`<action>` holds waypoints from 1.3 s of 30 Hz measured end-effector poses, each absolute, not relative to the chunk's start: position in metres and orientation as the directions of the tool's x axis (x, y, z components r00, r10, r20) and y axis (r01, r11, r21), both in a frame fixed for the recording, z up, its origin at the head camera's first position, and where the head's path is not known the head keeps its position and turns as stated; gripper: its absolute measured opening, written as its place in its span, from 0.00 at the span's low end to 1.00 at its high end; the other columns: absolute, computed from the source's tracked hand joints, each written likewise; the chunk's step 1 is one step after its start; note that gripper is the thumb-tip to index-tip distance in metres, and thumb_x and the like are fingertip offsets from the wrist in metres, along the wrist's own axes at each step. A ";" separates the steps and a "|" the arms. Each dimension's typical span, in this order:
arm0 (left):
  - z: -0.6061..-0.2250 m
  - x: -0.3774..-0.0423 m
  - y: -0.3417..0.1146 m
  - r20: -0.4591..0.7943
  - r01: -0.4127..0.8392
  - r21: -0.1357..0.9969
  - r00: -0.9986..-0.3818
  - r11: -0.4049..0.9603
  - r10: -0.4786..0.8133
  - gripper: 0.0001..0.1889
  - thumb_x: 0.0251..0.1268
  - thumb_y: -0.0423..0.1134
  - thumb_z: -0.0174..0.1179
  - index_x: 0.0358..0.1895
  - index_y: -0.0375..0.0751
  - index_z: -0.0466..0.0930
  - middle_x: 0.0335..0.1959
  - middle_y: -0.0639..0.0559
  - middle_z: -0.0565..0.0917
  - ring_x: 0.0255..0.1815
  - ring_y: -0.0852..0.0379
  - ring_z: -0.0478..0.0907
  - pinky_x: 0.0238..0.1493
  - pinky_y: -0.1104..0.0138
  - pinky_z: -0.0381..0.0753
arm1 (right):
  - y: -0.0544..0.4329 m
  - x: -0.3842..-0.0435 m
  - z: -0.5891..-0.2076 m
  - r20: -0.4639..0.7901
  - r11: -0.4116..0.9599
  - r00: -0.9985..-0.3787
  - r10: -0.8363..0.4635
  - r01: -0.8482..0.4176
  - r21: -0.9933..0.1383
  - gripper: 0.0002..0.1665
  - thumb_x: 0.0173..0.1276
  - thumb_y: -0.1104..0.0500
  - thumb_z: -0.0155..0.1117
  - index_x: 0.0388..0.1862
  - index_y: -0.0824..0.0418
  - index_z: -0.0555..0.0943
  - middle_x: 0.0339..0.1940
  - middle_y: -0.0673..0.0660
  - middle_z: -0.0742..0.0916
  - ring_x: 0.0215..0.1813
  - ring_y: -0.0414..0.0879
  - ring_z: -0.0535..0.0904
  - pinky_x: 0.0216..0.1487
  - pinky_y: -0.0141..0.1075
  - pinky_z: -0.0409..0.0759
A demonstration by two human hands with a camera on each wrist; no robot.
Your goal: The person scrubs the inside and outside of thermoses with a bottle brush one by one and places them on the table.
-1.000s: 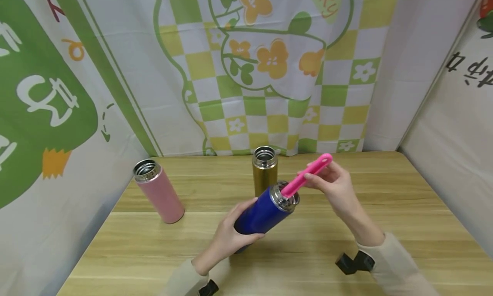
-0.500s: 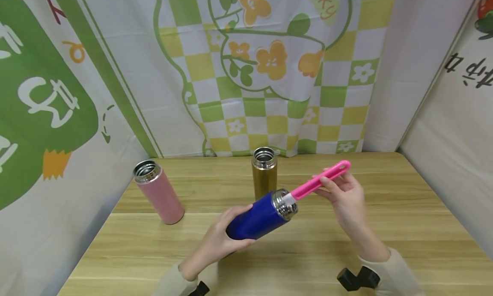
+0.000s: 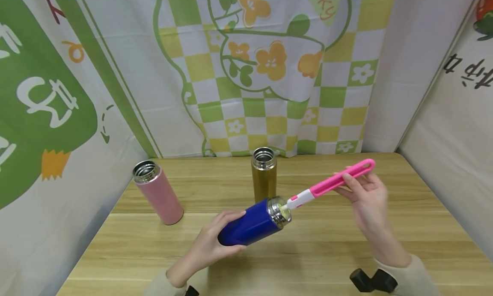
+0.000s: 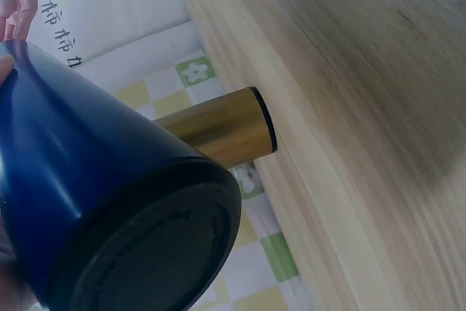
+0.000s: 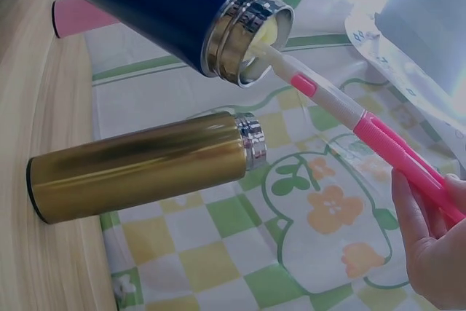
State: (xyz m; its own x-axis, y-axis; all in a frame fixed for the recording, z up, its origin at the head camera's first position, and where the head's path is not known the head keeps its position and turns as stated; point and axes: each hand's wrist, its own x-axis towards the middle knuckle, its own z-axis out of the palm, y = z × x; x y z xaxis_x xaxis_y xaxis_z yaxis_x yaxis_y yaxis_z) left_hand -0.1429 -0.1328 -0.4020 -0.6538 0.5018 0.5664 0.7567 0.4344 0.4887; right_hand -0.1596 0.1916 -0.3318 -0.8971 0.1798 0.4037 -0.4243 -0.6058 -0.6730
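My left hand (image 3: 209, 240) grips a blue thermos bottle (image 3: 248, 225) around its lower body, tilted with the open steel mouth toward the right. The black base of the blue bottle (image 4: 156, 245) faces the left wrist camera. My right hand (image 3: 367, 201) pinches the pink handle of a bottle brush (image 3: 331, 183) between thumb and fingers. Its white neck leads into the bottle's mouth, where a yellowish sponge head (image 5: 266, 34) shows just inside the rim; the rest of the head is hidden.
Behind the blue bottle stands an uncapped gold thermos (image 3: 264, 176). An uncapped pink thermos (image 3: 159, 193) stands at the left of the wooden table (image 3: 308, 261). A patterned cloth (image 3: 269, 82) hangs along the table's back edge.
My right hand has drawn the brush outward to the right, so its white neck now shows outside the mouth. The blue bottle has tipped closer to level and shifted slightly left.
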 end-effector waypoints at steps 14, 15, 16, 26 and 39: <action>-0.400 -0.142 -0.136 0.575 0.766 0.443 -0.641 0.465 0.509 0.37 0.36 0.42 0.72 0.58 0.49 0.68 0.49 0.51 0.74 0.48 0.53 0.73 0.43 0.56 0.75 | 0.211 -0.157 -0.328 0.384 -0.624 -0.905 0.183 -0.409 -0.666 0.09 0.60 0.77 0.50 0.38 0.71 0.74 0.34 0.62 0.83 0.37 0.53 0.82 0.39 0.42 0.77; -0.400 -0.142 -0.136 0.576 0.767 0.440 -0.640 0.468 0.509 0.37 0.36 0.42 0.71 0.58 0.49 0.68 0.49 0.51 0.74 0.48 0.53 0.73 0.42 0.56 0.75 | 0.212 -0.156 -0.328 0.385 -0.629 -0.905 0.180 -0.407 -0.662 0.09 0.60 0.77 0.49 0.39 0.71 0.74 0.34 0.62 0.83 0.38 0.53 0.81 0.39 0.42 0.77; -0.400 -0.142 -0.136 0.577 0.768 0.436 -0.639 0.469 0.509 0.37 0.37 0.43 0.71 0.58 0.49 0.68 0.49 0.51 0.74 0.48 0.53 0.73 0.42 0.56 0.75 | 0.213 -0.156 -0.328 0.386 -0.636 -0.906 0.175 -0.403 -0.658 0.09 0.60 0.77 0.50 0.39 0.72 0.73 0.34 0.62 0.82 0.38 0.53 0.81 0.39 0.42 0.76; -0.399 -0.140 -0.134 0.593 0.760 0.436 -0.646 0.482 0.481 0.39 0.30 0.40 0.74 0.56 0.49 0.70 0.47 0.50 0.75 0.47 0.52 0.74 0.42 0.55 0.76 | 0.203 -0.157 -0.327 0.340 -0.571 -0.921 0.191 -0.386 -0.724 0.09 0.61 0.73 0.51 0.40 0.67 0.73 0.34 0.59 0.82 0.37 0.50 0.81 0.41 0.40 0.77; -0.399 -0.139 -0.131 0.623 0.765 0.420 -0.635 0.489 0.458 0.40 0.27 0.40 0.75 0.55 0.49 0.71 0.46 0.50 0.76 0.45 0.52 0.75 0.40 0.55 0.77 | 0.185 -0.155 -0.333 0.406 -0.548 -0.901 0.152 -0.419 -0.724 0.09 0.61 0.75 0.50 0.40 0.68 0.71 0.34 0.59 0.83 0.38 0.50 0.81 0.41 0.41 0.77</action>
